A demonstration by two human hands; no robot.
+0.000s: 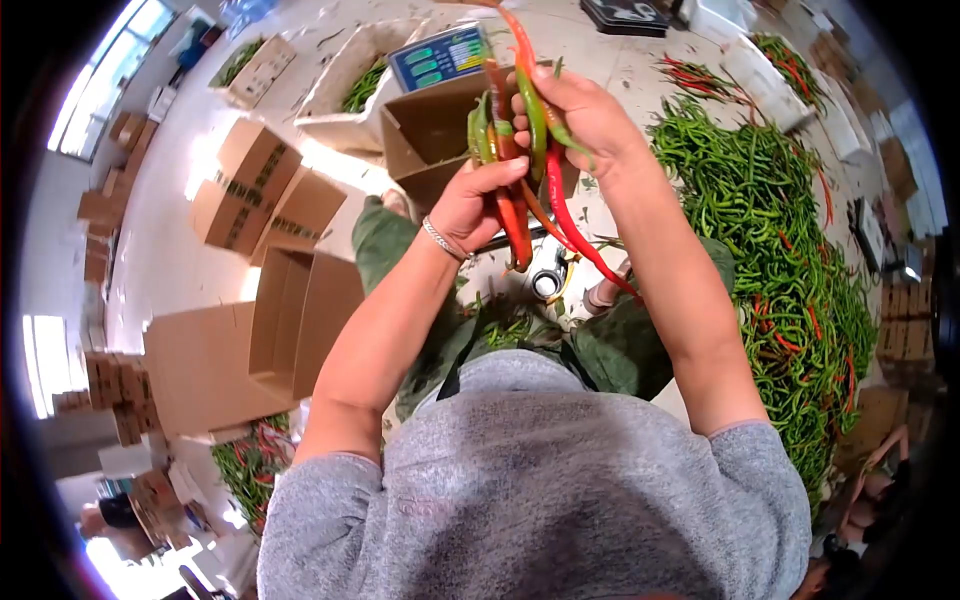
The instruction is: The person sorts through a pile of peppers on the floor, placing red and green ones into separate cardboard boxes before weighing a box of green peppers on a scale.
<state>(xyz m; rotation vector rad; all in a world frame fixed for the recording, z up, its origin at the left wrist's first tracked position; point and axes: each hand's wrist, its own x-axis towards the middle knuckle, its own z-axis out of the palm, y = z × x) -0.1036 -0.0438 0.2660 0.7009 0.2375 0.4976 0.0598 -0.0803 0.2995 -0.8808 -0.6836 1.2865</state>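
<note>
Upper centre: long red-and-green chilli peppers (563,212), upright, clasped in closed fingers (505,172) of left hand (472,205) below, right hand (588,115) above.

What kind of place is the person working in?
Probably a pepper sorting or packing room: a big pile of green peppers on the floor, many cardboard boxes, a scale, and a bunch of peppers held by the left hand and right hand.
</note>
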